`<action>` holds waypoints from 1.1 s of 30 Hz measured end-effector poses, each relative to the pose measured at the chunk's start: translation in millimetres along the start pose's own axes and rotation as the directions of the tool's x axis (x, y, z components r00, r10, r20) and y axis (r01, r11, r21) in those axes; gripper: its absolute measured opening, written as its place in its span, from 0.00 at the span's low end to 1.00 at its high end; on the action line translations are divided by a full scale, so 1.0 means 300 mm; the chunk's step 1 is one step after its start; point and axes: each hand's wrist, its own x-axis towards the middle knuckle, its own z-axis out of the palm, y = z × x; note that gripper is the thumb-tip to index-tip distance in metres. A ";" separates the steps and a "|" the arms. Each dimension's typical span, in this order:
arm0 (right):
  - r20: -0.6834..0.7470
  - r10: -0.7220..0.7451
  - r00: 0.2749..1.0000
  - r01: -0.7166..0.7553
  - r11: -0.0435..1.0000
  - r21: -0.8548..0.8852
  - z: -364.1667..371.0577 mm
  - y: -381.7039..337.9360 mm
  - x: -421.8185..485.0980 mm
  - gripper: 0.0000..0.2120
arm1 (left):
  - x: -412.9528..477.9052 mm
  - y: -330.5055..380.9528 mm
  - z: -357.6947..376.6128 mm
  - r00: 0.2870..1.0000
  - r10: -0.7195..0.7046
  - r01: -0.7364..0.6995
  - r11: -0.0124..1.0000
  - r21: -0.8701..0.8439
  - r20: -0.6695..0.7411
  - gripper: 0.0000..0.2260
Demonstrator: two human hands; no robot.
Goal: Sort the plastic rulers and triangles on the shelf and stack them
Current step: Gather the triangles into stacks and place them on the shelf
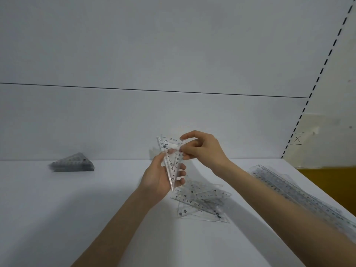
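White shelf (77, 209) with a white back panel (134, 122) behind it, one thin seam running across the panel, and a slotted upright (316, 81) along the right side with a handwritten X mark (297, 139) next to it. Up in the air over the middle of the shelf is a clear triangle (171, 157) – could be more than one pressed together, can't tell. It stands nearly upright, long axis close to vertical, narrow tip pointing down at the shelf and wide end on top, printed numbers running along the edges. The left hand (158, 178) has its fingers curled round the lower half, thumb on the left edge, tip poking out below the palm. The right hand (202, 149) pinches the upper right corner between thumb and fingertips. Just below and to the right of the hands there's a loose pile of triangles (204, 201) lying flat and overlapping at odd angles – the held tip hangs near its left edge. Well off to the left, by the back panel, sits a neat stack of triangles (72, 163), a bit blurry. On the right, the rulers (300, 197) lie stacked flat, long axis running diagonally from the back toward the near right edge, with the right forearm crossing in front of them.
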 end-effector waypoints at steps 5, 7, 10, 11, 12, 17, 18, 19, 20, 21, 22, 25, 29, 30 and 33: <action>-0.036 -0.102 0.994 0.097 0.987 -0.126 0.022 0.022 0.001 0.09 | 0.011 0.003 -0.001 1.000 0.015 -0.015 1.000 -0.014 -0.023 0.20; -0.041 -0.141 0.989 0.132 0.978 -0.162 0.026 0.029 0.001 0.10 | 0.012 0.003 0.000 0.999 0.031 -0.031 1.000 -0.006 -0.014 0.21; -0.032 -0.211 0.977 0.195 0.945 -0.261 0.031 0.043 0.000 0.12 | 0.008 0.008 -0.002 0.999 0.048 -0.048 0.998 0.040 0.002 0.19; -0.020 -0.245 0.969 0.225 0.915 -0.335 0.033 0.051 0.001 0.12 | 0.002 0.011 0.000 0.999 0.050 -0.050 0.996 0.068 0.012 0.16; -0.001 -0.277 0.961 0.252 0.878 -0.407 0.034 0.062 0.003 0.13 | -0.002 0.013 0.000 0.999 0.049 -0.051 0.994 0.092 0.020 0.14; 0.043 -0.242 0.969 0.231 0.836 -0.498 0.013 0.097 0.013 0.14 | 0.012 0.000 -0.024 0.998 0.049 -0.044 0.988 0.148 -0.029 0.11; 0.040 -0.212 0.976 0.206 0.865 -0.456 -0.001 0.095 0.010 0.13 | 0.017 -0.001 -0.030 0.997 0.063 -0.053 0.982 0.183 -0.051 0.11; 0.040 -0.186 0.982 0.184 0.883 -0.431 -0.019 0.095 0.008 0.11 | 0.020 -0.001 -0.034 0.995 0.080 -0.064 0.975 0.213 -0.065 0.11; 0.052 -0.163 0.985 0.169 0.884 -0.436 -0.044 0.096 0.006 0.09 | 0.022 0.000 -0.037 0.993 0.092 -0.073 0.970 0.232 -0.074 0.11; 0.086 -0.130 0.988 0.155 0.868 -0.472 -0.074 0.102 0.005 0.08 | 0.021 0.002 -0.037 0.992 0.099 -0.078 0.969 0.234 -0.078 0.10; 0.143 -0.076 0.987 0.141 0.840 -0.524 -0.106 0.111 0.004 0.07 | 0.021 0.004 -0.038 0.992 0.102 -0.081 0.970 0.228 -0.081 0.10; 0.314 0.163 0.935 0.097 0.735 -0.671 -0.185 0.140 -0.020 0.08 | 0.022 0.008 -0.040 0.990 0.108 -0.088 0.974 0.208 -0.088 0.10; 0.384 0.301 0.873 0.099 0.661 -0.743 -0.199 0.165 -0.076 0.19 | 0.026 0.007 -0.041 0.990 0.112 -0.094 0.977 0.190 -0.085 0.10; 0.392 0.296 0.871 0.107 0.665 -0.739 -0.195 0.169 -0.086 0.21 | 0.027 0.006 -0.042 0.990 0.111 -0.094 0.978 0.188 -0.084 0.10; 0.373 0.241 0.896 0.097 0.713 -0.695 -0.189 0.180 -0.103 0.21 | 0.027 0.004 -0.041 0.990 0.111 -0.095 0.978 0.183 -0.082 0.10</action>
